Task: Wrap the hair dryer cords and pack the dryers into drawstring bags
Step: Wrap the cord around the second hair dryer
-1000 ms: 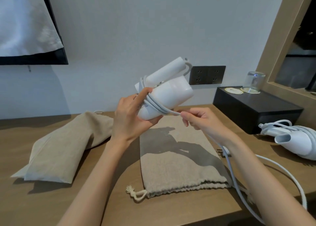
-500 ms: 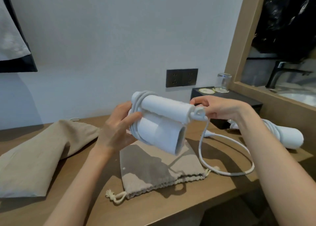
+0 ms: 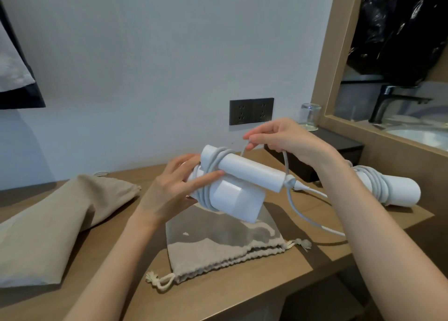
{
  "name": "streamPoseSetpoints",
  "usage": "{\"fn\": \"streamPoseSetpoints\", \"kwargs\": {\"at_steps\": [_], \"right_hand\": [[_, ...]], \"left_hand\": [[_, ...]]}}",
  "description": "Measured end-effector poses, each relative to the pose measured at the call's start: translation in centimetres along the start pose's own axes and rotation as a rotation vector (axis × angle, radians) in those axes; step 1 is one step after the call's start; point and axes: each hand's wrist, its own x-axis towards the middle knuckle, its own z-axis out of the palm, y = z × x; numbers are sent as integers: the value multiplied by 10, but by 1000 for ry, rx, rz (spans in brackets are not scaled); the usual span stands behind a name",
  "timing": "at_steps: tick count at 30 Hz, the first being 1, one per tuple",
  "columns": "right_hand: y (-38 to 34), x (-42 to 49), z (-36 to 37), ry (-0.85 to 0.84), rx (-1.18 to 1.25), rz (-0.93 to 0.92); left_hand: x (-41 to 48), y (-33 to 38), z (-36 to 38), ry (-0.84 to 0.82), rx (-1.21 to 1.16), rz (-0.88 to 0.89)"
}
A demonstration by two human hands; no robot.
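- Hair dryer (image 3: 238,197) was held folded above the counter (image 3: 218,296), over a flat drawstring bag (image 3: 218,250).
- Left hand (image 3: 169,189) gripped its wrapped end, curled round body and wound cord (image 3: 216,156).
- Right hand (image 3: 283,138) pinched the loose cord above the handle.
- Second dryer (image 3: 392,187), cord wound round it, lay on the counter at right; another bag (image 3: 60,218) lay at left.

Your left hand (image 3: 169,191): bare, slender fingers. Your right hand (image 3: 291,138): bare likewise. Your left forearm (image 3: 116,260), lower centre of frame: bare to bottom edge. Your right forearm (image 3: 378,235), lower right: same.
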Motion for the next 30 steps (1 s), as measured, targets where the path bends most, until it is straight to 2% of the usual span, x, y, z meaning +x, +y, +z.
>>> {"fn": "streamPoseSetpoints", "kwargs": {"at_steps": [3, 6, 9, 15, 21, 27, 30], "right_hand": [[-16, -4, 3, -41, -78, -86], [-22, -4, 7, -48, -146, -147], [-29, -5, 13, -46, -328, -204], [-30, 1, 26, 35, -562, -202], [-20, 1, 45, 217, -549, -228], [-13, -5, 65, 196, -467, -196], [-15, -5, 73, 224, -429, -176]], "left_hand": [[1, 2, -1, -71, 9, -74], [1, 0, -2, -54, 19, -153], [6, 7, -4, -60, 33, -241], [17, 27, -4, -164, 183, -364], [18, 33, 2, -205, 260, -457], [19, 32, -3, -173, 320, -525], [18, 32, -1, -214, 339, -535]]}}
